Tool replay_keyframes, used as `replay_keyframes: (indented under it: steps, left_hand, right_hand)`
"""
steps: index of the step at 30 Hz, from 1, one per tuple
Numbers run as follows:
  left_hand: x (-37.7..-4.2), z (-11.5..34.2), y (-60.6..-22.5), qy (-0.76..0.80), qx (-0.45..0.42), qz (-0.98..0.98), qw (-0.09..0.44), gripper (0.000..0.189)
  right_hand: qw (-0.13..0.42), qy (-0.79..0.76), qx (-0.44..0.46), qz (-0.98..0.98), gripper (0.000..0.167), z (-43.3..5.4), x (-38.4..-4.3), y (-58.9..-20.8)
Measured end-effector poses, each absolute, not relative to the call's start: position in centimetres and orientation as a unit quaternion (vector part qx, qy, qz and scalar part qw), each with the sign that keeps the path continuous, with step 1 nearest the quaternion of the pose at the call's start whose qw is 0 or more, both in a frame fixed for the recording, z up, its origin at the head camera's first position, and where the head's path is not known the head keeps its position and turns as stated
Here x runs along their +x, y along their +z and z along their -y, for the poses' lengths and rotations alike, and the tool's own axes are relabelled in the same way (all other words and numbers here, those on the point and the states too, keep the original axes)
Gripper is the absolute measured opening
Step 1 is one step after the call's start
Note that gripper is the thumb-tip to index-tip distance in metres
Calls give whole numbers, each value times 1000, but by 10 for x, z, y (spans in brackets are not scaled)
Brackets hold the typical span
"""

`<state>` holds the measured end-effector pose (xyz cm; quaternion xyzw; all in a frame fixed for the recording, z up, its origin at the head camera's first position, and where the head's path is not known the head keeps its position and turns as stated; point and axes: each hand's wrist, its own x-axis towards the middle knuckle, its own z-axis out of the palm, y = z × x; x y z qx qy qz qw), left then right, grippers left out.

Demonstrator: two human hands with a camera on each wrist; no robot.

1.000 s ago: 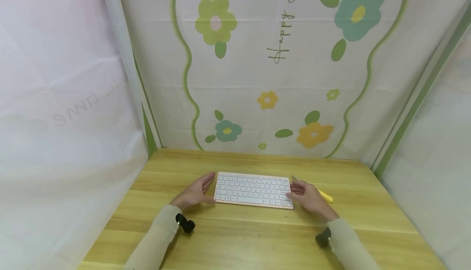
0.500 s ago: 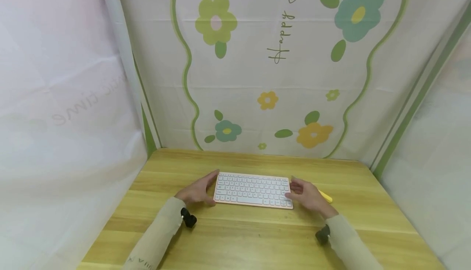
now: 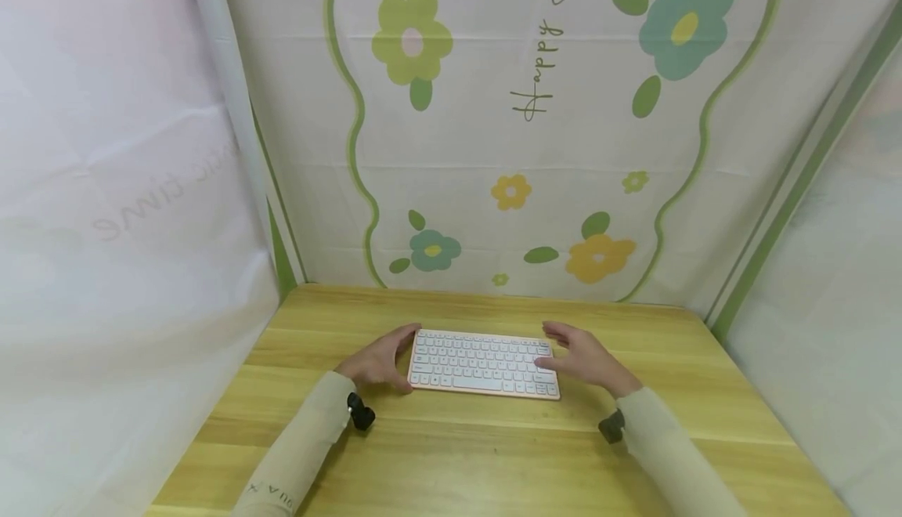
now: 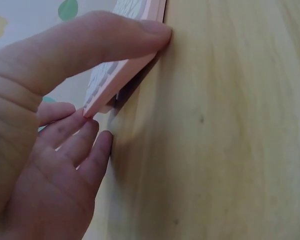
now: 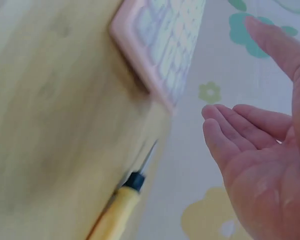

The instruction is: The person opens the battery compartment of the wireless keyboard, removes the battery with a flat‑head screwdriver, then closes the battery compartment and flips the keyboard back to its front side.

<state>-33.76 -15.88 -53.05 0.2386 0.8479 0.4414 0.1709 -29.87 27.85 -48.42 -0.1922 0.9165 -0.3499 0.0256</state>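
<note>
A white keyboard (image 3: 486, 364) with a pink edge lies on the wooden table. My left hand (image 3: 379, 360) spans its left end, thumb at the near corner and fingertips at the far corner. In the left wrist view, the thumb (image 4: 135, 40) lies against the pink side and the fingertips (image 4: 85, 131) meet the other corner. Over the keyboard's right end hovers my right hand (image 3: 581, 356), fingers apart and holding nothing. The right wrist view has the keyboard's corner (image 5: 140, 55) separate from that hand.
A yellow-handled tool (image 5: 117, 210) with a black collar and thin pointed metal shaft lies on the table beside the keyboard's right end, hidden behind my right hand in the head view. A flower-printed curtain (image 3: 493, 133) hangs along the table's far edge.
My left hand has moved in to the keyboard's left corners. My right hand has come up and leftward over the keyboard's right end, covering the yellow handle. The keyboard stays in place.
</note>
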Motion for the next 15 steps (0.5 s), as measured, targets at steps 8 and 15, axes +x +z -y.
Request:
replay_keyframes:
  steps: [8,15]
  left_hand:
    - [-337,160,-532,438,247,-850,154,129]
    - [-338,161,-529,480,265,-823,146,131]
  right_hand:
    - [68,-336,-271,-899,94,-232,-304,-473]
    - [87,-294,-317,-898,99,-187,-308,-457]
